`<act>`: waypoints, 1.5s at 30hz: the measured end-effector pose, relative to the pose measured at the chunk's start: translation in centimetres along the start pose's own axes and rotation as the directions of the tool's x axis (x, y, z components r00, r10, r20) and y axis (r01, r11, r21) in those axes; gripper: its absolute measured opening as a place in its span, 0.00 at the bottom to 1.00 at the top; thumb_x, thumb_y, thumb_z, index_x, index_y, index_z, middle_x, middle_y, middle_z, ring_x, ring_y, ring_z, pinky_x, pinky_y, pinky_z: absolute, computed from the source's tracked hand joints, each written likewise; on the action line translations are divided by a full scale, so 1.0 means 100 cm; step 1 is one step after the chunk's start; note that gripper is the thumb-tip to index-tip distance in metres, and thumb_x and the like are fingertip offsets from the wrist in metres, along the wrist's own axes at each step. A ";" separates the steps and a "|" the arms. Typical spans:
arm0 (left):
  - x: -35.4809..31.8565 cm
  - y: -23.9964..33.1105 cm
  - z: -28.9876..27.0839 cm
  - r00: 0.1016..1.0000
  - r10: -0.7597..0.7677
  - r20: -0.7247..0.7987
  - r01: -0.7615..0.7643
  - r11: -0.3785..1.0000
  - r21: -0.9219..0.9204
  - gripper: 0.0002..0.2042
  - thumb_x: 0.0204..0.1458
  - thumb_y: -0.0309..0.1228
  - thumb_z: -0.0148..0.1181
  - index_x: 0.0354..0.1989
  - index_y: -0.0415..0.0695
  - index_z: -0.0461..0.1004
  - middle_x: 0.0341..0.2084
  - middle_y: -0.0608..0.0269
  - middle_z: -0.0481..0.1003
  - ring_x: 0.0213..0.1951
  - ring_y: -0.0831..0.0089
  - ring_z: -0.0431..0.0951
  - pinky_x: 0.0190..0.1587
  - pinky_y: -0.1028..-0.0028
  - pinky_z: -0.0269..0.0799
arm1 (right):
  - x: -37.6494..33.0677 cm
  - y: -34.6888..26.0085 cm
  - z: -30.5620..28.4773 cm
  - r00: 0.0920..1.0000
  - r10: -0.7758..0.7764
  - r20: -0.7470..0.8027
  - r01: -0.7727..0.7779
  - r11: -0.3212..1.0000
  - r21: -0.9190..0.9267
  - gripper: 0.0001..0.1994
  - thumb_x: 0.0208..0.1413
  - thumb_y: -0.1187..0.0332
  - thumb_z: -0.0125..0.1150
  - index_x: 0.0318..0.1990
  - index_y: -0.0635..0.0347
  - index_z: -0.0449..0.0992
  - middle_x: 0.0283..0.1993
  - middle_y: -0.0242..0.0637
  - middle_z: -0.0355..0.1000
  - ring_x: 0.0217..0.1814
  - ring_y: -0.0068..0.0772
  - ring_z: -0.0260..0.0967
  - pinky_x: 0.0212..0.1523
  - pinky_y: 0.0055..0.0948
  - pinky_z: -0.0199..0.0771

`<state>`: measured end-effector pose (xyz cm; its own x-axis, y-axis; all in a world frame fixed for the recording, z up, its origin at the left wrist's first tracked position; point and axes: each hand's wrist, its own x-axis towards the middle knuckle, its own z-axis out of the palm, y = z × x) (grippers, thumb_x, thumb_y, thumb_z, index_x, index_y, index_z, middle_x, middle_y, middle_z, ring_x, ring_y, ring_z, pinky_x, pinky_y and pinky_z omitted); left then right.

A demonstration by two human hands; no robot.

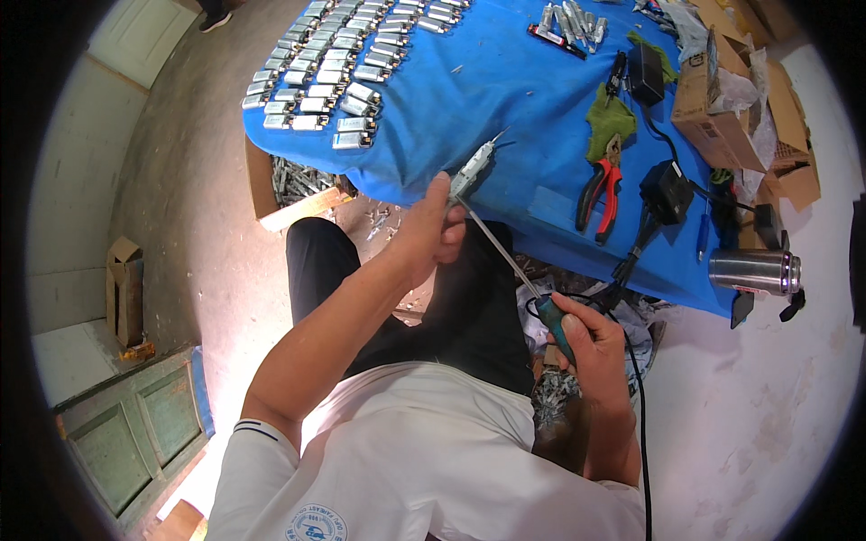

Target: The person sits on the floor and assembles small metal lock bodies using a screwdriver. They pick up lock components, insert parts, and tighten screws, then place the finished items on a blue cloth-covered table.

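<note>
My left hand (437, 225) is closed on a slim silver-white metal part (471, 171) with a thin pin at its far end, held at the table's near edge. In my right hand (591, 341) is a screwdriver (556, 329) with a dark green handle, gripped in a closed fist. Its long shaft slants up and left, and the tip meets the near end of the part by my left fingers. Whether the tip sits in a screw or a slot I cannot tell.
Rows of small silver units (336, 78) cover the far left of the blue tablecloth (424, 99). Red-handled pliers (600, 194), a black adapter (666, 192) with cables and a steel flask (753, 271) lie at right. Cardboard boxes (717, 113) stand behind; a box of metal pieces (293, 185) sits below.
</note>
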<state>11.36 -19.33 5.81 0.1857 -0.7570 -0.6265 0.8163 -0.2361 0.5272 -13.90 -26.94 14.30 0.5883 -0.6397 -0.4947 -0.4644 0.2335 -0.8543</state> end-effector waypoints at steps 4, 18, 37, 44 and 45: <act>-0.001 0.006 -0.001 0.999 -0.038 0.021 0.039 0.999 -0.018 0.24 0.59 0.59 0.38 0.23 0.51 0.57 0.12 0.73 0.54 0.13 0.82 0.46 0.17 0.79 0.42 | 0.006 0.010 -0.004 0.988 0.120 0.094 -0.142 0.947 0.289 0.17 0.62 0.64 0.54 0.54 0.61 0.74 0.32 0.37 0.73 0.21 0.18 0.62 0.20 0.15 0.57; -0.002 0.002 0.009 0.998 -0.012 -0.068 0.005 0.995 -0.099 0.24 0.59 0.57 0.43 0.20 0.52 0.57 0.10 0.74 0.52 0.12 0.82 0.45 0.17 0.79 0.42 | -0.016 -0.002 0.022 0.870 -0.488 -0.064 0.386 0.758 -0.526 0.14 0.54 0.77 0.59 0.49 0.63 0.77 0.35 0.42 0.76 0.34 0.30 0.73 0.37 0.25 0.72; 0.002 -0.002 0.008 0.998 0.019 -0.056 -0.021 0.999 -0.035 0.26 0.57 0.62 0.39 0.20 0.53 0.56 0.10 0.74 0.52 0.12 0.82 0.46 0.17 0.79 0.41 | 0.004 0.006 0.014 0.828 -0.559 -0.042 0.435 0.688 -0.580 0.16 0.50 0.71 0.65 0.48 0.59 0.78 0.35 0.41 0.76 0.32 0.33 0.74 0.31 0.30 0.73; -0.002 0.003 0.007 1.000 -0.003 -0.023 0.001 0.997 -0.075 0.24 0.59 0.59 0.42 0.21 0.52 0.56 0.11 0.74 0.52 0.13 0.82 0.46 0.16 0.80 0.41 | 0.004 0.014 0.008 0.997 -0.046 -0.068 0.043 0.998 -0.046 0.17 0.56 0.67 0.62 0.51 0.62 0.75 0.31 0.35 0.74 0.22 0.18 0.65 0.24 0.19 0.65; -0.002 0.004 0.006 1.000 -0.008 -0.024 0.006 0.997 -0.074 0.24 0.59 0.59 0.42 0.21 0.52 0.56 0.11 0.74 0.52 0.13 0.82 0.45 0.16 0.80 0.41 | 0.009 0.019 0.005 0.999 -0.002 -0.042 0.004 0.998 0.066 0.17 0.56 0.66 0.62 0.52 0.62 0.75 0.30 0.34 0.73 0.21 0.17 0.63 0.23 0.17 0.63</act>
<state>11.29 -19.65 6.51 0.1922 -0.7403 -0.6442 0.8558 -0.1949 0.4792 -13.86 -26.72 12.17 0.5606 -0.6704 -0.4861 -0.4174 0.2783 -0.8651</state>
